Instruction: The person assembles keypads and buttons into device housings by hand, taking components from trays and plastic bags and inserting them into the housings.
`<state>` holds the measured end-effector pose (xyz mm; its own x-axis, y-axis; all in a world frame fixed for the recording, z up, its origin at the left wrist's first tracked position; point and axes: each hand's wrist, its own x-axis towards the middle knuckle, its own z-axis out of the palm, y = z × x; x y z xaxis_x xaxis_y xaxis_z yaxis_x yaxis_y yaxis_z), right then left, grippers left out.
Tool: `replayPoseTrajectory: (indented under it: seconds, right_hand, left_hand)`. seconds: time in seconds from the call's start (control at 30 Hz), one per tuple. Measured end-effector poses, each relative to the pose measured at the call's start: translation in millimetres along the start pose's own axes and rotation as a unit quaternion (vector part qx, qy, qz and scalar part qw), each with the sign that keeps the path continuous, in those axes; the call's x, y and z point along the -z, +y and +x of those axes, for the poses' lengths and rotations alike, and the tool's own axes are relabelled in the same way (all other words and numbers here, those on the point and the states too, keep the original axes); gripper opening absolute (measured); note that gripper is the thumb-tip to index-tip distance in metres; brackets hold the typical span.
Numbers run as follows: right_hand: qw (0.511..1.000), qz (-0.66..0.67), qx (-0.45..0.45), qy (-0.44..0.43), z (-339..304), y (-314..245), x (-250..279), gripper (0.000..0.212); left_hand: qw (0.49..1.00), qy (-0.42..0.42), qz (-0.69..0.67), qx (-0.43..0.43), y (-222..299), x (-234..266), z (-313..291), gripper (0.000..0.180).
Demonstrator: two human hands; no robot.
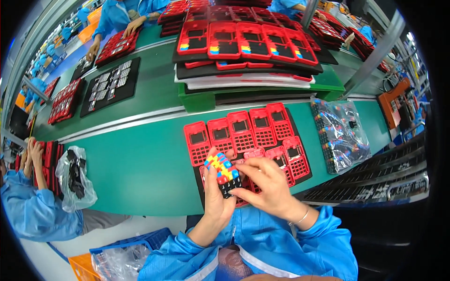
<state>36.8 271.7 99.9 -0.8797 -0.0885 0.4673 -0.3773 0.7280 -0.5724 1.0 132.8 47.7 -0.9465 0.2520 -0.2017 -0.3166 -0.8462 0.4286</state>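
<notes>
Between your fingers [255, 174], the keypad stack [222, 169] showed patches of yellow, blue and red above white-flecked black; beyond them, casings [241, 136] were red against a green bench [136, 173].

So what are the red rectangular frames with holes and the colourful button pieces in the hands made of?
The red rectangular frames with holes look like hard, slightly shiny plastic: crisp edges, even colour. The red, yellow, blue and black button pieces look smooth and glossy, catching light; could be rubber or plastic.

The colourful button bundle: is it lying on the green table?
No, the left hand holds the bundle over the red casings while the right hand touches it.
</notes>
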Motion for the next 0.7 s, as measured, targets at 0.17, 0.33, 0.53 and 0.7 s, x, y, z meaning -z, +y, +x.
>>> replayPoseTrajectory:
  seconds: [0.17,0.33,0.53,0.7]
  right_hand:
    - [0.993,0.028,-0.059,0.099,-13.9,-17.8,-47.4,0.049]
    - [0.994,0.08,-0.012,0.08,-10.0,-24.5,-59.8,0.028]
    - [0.746,0.583,-0.319,-0.048,25.0,5.5,-45.8,0.027]
    - [0.878,0.389,-0.265,-0.084,52.2,24.4,-65.5,0.023]
  left_hand:
    - [0.992,0.059,0.067,-0.092,4.5,4.3,3.5,0.053]
    - [0.992,0.07,0.015,-0.1,18.1,12.1,5.1,0.053]
    - [0.989,0.08,-0.089,-0.09,46.3,41.2,4.9,0.046]
    - [0.975,0.085,-0.193,-0.076,65.9,74.8,7.8,0.041]
